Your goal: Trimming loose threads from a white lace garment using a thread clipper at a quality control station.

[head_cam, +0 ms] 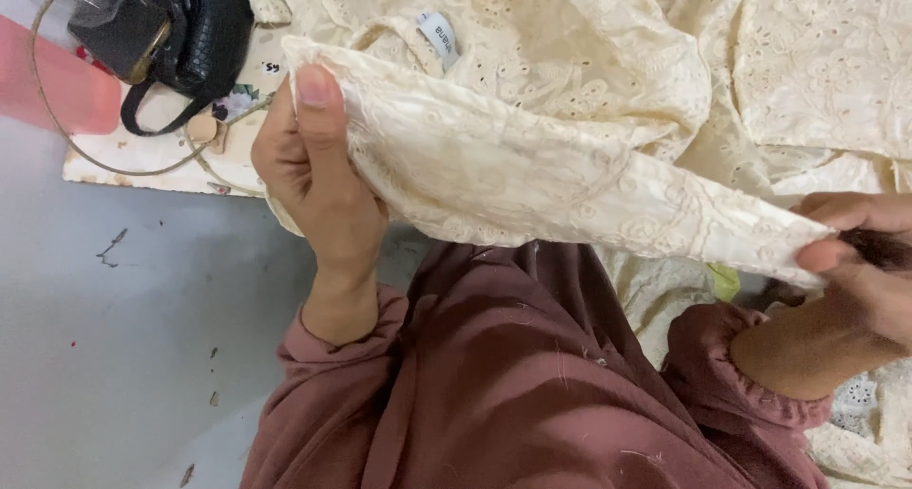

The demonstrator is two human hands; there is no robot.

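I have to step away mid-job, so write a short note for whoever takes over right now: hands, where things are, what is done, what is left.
Left hand: pinching one end of a folded edge of the cream embroidered fabric, thumb on top.
Right hand: pinching the other end, so the edge is stretched taut between both hands, above the lap.
The rest of the fabric lies heaped beyond, with a small white label showing.
A black bag sits at the far left, on a board on the grey floor.
Done: edge gathered and held straight.
Left: cannot tell from this view; no tool in either hand.
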